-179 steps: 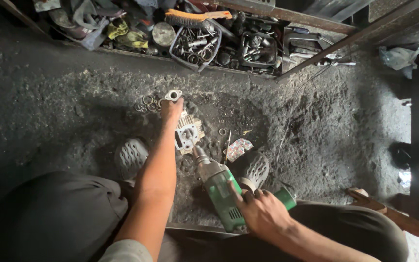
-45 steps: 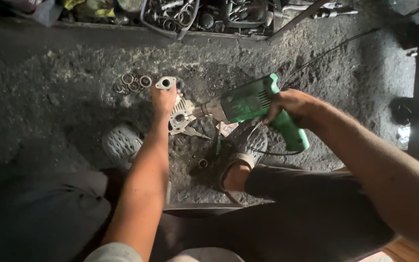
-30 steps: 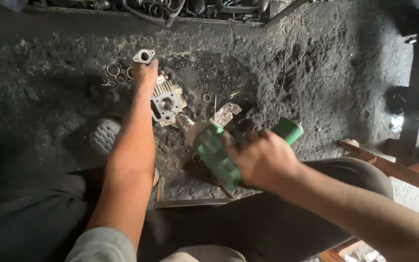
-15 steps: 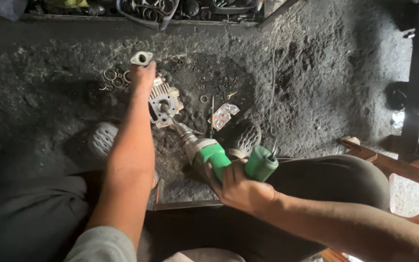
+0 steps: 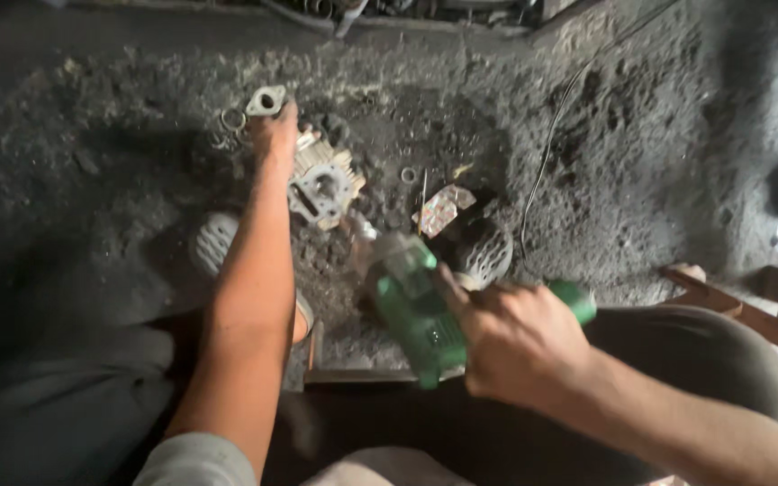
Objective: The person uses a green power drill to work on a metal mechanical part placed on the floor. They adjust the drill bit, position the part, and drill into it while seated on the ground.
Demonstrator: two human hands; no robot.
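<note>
Open gritty floor (image 5: 659,135) right of engine part (image 5: 321,184); washers (image 5: 231,120) crowding left.

Left hand (image 5: 274,135) stretched forward, palm down, right hand (image 5: 520,337) clenched, arm bent inward

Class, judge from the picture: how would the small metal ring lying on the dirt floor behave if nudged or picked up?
The small metal ring lies flat on the gritty dirt floor, so a nudge would probably slide it, not roll it. It looks stiff and light. Being thin, it may be awkward to pinch out of the loose grit.
</note>
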